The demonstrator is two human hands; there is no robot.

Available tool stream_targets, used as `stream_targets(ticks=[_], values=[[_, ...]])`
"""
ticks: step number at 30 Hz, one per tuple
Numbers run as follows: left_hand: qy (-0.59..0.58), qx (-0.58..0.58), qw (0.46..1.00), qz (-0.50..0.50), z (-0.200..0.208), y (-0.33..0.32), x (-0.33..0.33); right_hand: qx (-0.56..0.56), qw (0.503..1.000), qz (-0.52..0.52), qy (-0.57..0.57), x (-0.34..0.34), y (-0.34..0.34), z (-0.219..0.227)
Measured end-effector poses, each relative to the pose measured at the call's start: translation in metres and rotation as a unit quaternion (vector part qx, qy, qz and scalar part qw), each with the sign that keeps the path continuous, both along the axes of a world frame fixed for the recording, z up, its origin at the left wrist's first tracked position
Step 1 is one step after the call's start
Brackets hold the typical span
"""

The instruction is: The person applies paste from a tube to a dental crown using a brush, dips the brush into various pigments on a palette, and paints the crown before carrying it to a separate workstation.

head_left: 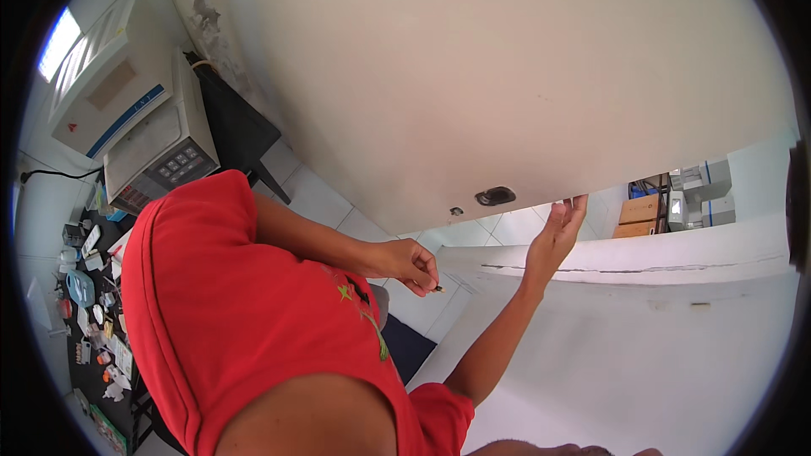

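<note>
A large cream door [541, 93] spans the upper view, with an oval dark cutout [494, 196] and a smaller hole [456, 211] near its edge. My left hand [410, 266], in front of this edge, is closed in a pinch on a small dark piece with a brassy tip [438, 289], too small to name. Farther right, my right hand [553, 241] is raised to the door's edge, fingers stretched and thumb apart; its fingertips seem to touch the edge. Both arms come out of my red shirt [279, 304].
On the left are a boxy machine with a keypad [173, 165], a black-covered object [228, 118] and a dark table [84, 371] crowded with small items. A cracked white wall edge [608, 262] runs below the door. Past the gap are wooden drawers [638, 211] and grey boxes [714, 194].
</note>
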State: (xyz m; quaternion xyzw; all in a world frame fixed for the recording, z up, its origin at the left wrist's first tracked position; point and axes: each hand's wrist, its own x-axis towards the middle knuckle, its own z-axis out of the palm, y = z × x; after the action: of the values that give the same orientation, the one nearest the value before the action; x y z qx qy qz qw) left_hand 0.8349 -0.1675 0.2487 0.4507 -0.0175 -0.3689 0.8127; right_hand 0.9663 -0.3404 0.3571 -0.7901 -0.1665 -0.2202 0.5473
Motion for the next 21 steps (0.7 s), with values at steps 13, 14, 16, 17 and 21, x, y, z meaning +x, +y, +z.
stream_targets(ticks=[13, 14, 16, 17, 21], values=[[0.051, -0.003, 0.994, 0.094, -0.051, -0.146, 0.132, -0.011, 0.948, 0.315, 0.035, 0.106, -0.023, -0.003], [0.045, -0.011, 0.993, 0.111, -0.056, -0.153, 0.140, -0.007, 0.940, 0.340, 0.033, 0.108, -0.019, -0.005], [0.034, -0.022, 0.988, 0.147, -0.063, -0.159, 0.153, -0.019, 0.928, 0.372, 0.004, 0.114, -0.007, -0.004], [0.033, -0.015, 0.984, 0.174, -0.058, -0.159, 0.162, -0.026, 0.924, 0.382, -0.009, 0.118, -0.003, -0.003], [0.023, 0.021, 0.965, 0.259, -0.012, -0.149, 0.184, -0.051, 0.903, 0.424, -0.050, 0.137, 0.013, -0.004]])
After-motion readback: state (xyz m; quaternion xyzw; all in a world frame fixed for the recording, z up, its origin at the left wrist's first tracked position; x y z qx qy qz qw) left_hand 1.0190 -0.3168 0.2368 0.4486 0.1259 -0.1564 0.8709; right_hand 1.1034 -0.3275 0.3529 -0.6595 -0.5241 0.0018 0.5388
